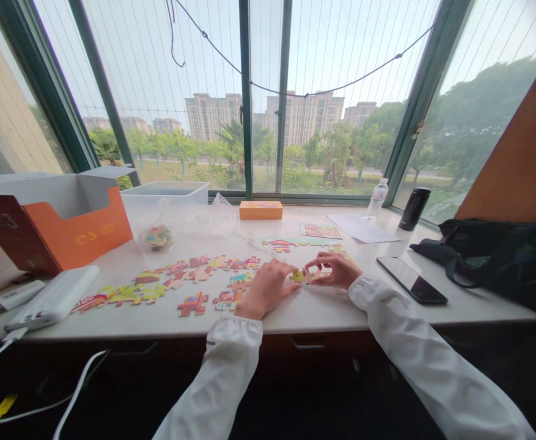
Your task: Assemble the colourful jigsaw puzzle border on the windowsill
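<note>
Between my two hands, low over the white table, is a yellow-green jigsaw puzzle piece (297, 277). The fingers of my left hand (269, 288) curl onto its left side, with the thumb near the tabletop. My right hand (334, 270) pinches at the right side of the piece, thumb and index finger closed there. Part of what lies under the right hand is hidden. Left of my left hand are loose puzzle pieces, among them a red-and-blue one (193, 304). Behind the hands runs a joined puzzle strip (290, 242) with a red roof shape.
An orange box (84, 229), a power bank (52, 298) and a bag of pieces (156, 237) stand left. At the back are a clear tub (167, 193) and a small orange box (261, 210). A picture card (320, 231), phone (412, 281), bottle (378, 198) and black bag (501, 263) lie right.
</note>
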{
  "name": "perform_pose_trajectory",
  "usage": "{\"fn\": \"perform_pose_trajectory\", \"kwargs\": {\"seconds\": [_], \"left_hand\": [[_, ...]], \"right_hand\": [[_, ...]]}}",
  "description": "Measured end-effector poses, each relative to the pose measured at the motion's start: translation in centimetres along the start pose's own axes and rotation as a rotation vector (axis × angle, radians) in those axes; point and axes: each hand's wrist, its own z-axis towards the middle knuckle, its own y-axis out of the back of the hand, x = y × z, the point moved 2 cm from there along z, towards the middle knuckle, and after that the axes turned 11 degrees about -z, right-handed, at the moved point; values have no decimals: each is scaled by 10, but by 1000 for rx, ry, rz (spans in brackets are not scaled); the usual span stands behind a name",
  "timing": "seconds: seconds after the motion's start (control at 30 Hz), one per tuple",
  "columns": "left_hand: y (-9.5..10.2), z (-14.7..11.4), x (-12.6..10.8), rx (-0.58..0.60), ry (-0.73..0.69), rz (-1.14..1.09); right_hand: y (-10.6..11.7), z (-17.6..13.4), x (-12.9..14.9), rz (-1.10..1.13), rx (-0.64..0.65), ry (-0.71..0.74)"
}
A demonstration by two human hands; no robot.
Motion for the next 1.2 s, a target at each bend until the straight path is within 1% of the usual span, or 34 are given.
{"fn": "perform_pose_trajectory", "kwargs": {"seconds": [0.07, 0.13, 0.2, 0.27, 0.33, 0.43, 0.57, 0.67, 0.73, 0.8, 0.93, 1.0, 1.07, 1.13, 1.2], "left_hand": [[0, -3, 3, -37, 2, 31], [1, -7, 6, -55, 23, 60], [2, -9, 8, -54, 40, 77], [1, -11, 11, -61, 47, 80], [1, -12, 12, -73, 56, 78], [0, -11, 11, -87, 63, 72], [5, -10, 3, -105, 31, 88], [21, -16, -3, -151, 9, 174], [41, -29, -3, -203, 28, 243], [64, -50, 4, -248, 69, 293], [109, -101, 34, -290, 199, 376], [123, -120, 50, -262, 268, 397], [128, -131, 61, -185, 300, 389], [125, -133, 66, -97, 296, 362], [119, -130, 67, -52, 287, 339]], "right_hand": [[4, -1, -6, -15, -119, -85], [9, -3, -12, -64, -235, -222], [13, -5, -17, -142, -283, -357], [13, -8, -21, -242, -272, -478], [11, -11, -26, -332, -232, -589], [7, -13, -32, -392, -161, -690], [4, -13, -36, -383, -134, -687], [3, -13, -35, -363, -107, -660], [1, -14, -33, -365, -90, -650], [-2, -16, -33, -374, -82, -650], [-9, -17, -37, -392, -99, -608], [-13, -16, -41, -393, -100, -590], [-17, -17, -45, -392, -96, -581], [-21, -18, -49, -387, -93, -570], [-23, -19, -52, -382, -91, -568]]}}
